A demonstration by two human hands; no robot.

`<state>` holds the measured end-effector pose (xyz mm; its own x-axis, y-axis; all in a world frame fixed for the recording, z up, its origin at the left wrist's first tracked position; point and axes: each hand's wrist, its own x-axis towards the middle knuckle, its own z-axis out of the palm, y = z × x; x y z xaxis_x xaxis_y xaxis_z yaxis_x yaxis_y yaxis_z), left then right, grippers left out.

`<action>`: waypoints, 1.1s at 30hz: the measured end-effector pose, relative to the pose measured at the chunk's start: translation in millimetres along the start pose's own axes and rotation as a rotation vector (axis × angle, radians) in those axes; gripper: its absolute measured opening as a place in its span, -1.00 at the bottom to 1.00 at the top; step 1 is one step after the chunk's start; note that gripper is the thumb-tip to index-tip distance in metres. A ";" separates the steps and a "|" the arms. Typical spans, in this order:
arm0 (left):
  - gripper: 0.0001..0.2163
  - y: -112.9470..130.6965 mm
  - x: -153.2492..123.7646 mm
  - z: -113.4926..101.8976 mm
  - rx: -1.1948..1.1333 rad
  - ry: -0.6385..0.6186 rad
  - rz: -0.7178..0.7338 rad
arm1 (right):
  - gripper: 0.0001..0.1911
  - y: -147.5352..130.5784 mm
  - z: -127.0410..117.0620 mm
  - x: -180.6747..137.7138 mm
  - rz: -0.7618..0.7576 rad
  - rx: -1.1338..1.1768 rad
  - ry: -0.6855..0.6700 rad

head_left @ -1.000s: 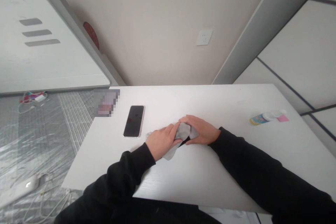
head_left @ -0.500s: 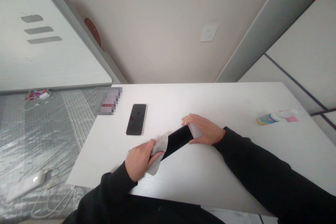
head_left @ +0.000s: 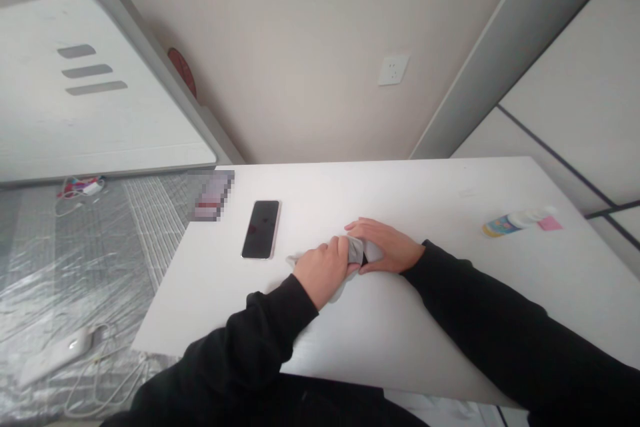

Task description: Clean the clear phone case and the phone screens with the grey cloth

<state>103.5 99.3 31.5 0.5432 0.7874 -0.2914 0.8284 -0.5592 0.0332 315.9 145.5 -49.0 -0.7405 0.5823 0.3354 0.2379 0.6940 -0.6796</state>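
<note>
My left hand (head_left: 323, 272) is closed round a light grey cloth (head_left: 355, 250), which wraps over a black oblong object (head_left: 365, 259) with a pale end. The cloth and my fingers cover almost all of the object, and I cannot make out its kind. Its pale end (head_left: 373, 252) sits in the grip of my right hand (head_left: 393, 245), thumb on the near side and fingers on the far side. Both hands are close together, low over the white table (head_left: 400, 320). To their left, a smartphone (head_left: 261, 229) lies flat with its dark screen up.
A white-capped bottle (head_left: 515, 221) with a blue and yellow label lies on the right, beside a pink slip (head_left: 551, 223). A blurred-out item (head_left: 214, 195) is at the far left corner. Cables and a white power strip (head_left: 57, 355) lie below on the left.
My left hand has slid the cloth right and away from me along the black object, up to my right hand, covering its dark surface. My right hand keeps its hold on the pale end.
</note>
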 end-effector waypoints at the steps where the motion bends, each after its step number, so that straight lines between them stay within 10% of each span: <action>1: -0.67 1.2 1.9 0.6 0.004 0.011 0.000 | -0.30 -0.1 0.2 0.0 -0.002 0.001 -0.001; 17: -0.79 15.5 -24.9 -10.5 0.112 0.053 0.121 | -0.70 -2.9 -6.4 1.2 -0.086 -0.013 -0.066; 33: -0.84 -2.4 -63.6 -7.0 0.178 -0.038 0.122 | -0.69 0.6 -7.1 -3.9 -0.075 -0.022 -0.117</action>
<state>67.9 52.3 56.7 0.6297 0.7026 -0.3313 0.7178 -0.6894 -0.0977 323.4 146.7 -46.0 -0.8245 0.4760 0.3060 0.1914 0.7435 -0.6408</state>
